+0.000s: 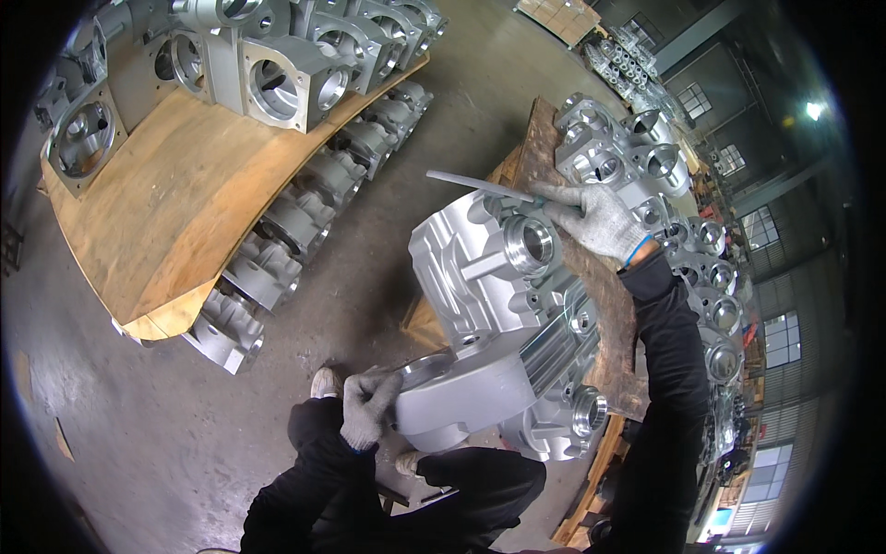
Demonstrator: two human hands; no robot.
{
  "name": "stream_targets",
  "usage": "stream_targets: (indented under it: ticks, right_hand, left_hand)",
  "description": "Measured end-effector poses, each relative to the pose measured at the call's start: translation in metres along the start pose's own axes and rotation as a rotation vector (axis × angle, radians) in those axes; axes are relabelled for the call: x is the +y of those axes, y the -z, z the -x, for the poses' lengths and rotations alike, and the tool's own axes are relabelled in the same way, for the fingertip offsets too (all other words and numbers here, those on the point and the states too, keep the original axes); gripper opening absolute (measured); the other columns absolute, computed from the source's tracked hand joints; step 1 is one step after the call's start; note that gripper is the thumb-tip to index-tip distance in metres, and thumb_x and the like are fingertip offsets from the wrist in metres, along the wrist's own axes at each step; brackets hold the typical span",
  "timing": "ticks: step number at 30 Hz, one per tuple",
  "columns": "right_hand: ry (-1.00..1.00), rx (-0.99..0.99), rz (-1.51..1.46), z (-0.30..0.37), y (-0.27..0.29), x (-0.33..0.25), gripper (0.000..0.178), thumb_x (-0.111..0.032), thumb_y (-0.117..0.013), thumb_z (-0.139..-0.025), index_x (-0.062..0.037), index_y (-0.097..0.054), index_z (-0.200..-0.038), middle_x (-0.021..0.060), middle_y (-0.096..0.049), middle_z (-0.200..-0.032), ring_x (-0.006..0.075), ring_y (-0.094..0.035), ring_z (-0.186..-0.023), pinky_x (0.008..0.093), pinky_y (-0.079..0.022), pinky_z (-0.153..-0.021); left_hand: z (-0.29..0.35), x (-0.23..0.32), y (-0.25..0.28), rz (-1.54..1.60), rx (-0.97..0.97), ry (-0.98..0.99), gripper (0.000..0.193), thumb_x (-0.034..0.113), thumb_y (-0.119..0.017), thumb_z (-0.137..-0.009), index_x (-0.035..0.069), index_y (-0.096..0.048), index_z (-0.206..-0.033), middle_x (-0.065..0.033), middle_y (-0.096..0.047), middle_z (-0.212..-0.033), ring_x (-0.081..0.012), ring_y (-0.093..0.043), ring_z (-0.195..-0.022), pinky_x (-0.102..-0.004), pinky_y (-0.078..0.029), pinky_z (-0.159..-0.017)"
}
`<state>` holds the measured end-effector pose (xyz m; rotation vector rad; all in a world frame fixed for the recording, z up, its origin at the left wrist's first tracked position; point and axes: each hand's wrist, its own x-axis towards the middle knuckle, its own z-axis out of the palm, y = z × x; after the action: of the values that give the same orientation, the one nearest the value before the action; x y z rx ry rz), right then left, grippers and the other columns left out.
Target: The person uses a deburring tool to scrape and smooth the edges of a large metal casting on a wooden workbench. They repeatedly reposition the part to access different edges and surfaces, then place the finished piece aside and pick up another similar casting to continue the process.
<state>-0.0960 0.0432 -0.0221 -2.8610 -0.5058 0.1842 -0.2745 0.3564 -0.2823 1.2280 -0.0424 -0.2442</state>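
Note:
A large silvery metal casting [471,388] with round bored openings lies in front of me, on the near edge of a wooden board [609,342]. My left hand [366,409], in a grey knit glove, is closed at the casting's lower left end, its curled fingers against the rim of a round opening. In my gloved right hand [595,220] is a slim flat file [475,183], its grey blade pointing left over the casting's far end. The right fingers are closed round the file's handle, mostly hidden by the glove.
More castings [618,157] crowd the board's far and right sides. To the left, a plywood sheet [175,212] carries several castings [286,83], with another row [305,194] beneath it. Concrete floor [360,277] lies between. My shoes and knees are below the casting.

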Motion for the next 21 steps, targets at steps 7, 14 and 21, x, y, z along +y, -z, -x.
stream_targets:
  ticks: [7,14,21]
  right_hand:
    - [-0.059,-0.071,-0.224,-0.005,-0.005,0.017,0.038,-0.019,-0.067,-0.102,-0.0075,-0.066,-0.138,0.016,-0.076,-0.12,0.0151,-0.071,-0.107,0.031,-0.054,-0.097]
    - [-0.103,-0.149,-0.142,-0.003,0.0,0.024,0.039,-0.017,-0.066,-0.101,-0.0089,-0.065,-0.14,0.0131,-0.076,-0.12,0.0121,-0.069,-0.102,0.0308,-0.054,-0.093]
    - [-0.474,0.166,-0.043,0.065,0.01,0.022,0.042,-0.023,-0.066,-0.098,-0.0017,-0.066,-0.135,0.0208,-0.073,-0.12,0.0217,-0.071,-0.109,0.0333,-0.053,-0.096]
  left_hand:
    - [0.001,-0.003,0.0,0.012,0.005,0.004,0.045,0.013,-0.062,-0.099,0.003,-0.054,-0.056,-0.0051,-0.055,-0.053,-0.0166,-0.048,-0.053,-0.0366,-0.04,-0.069]
    - [0.002,-0.009,0.001,0.05,0.039,0.054,0.045,0.014,-0.064,-0.1,0.002,-0.053,-0.058,-0.0001,-0.052,-0.058,-0.0103,-0.042,-0.055,-0.0338,-0.037,-0.064]
    - [0.003,-0.019,-0.002,0.111,0.14,0.116,0.044,0.013,-0.068,-0.099,0.003,-0.053,-0.059,0.0037,-0.053,-0.061,-0.0062,-0.042,-0.06,-0.0292,-0.042,-0.064]
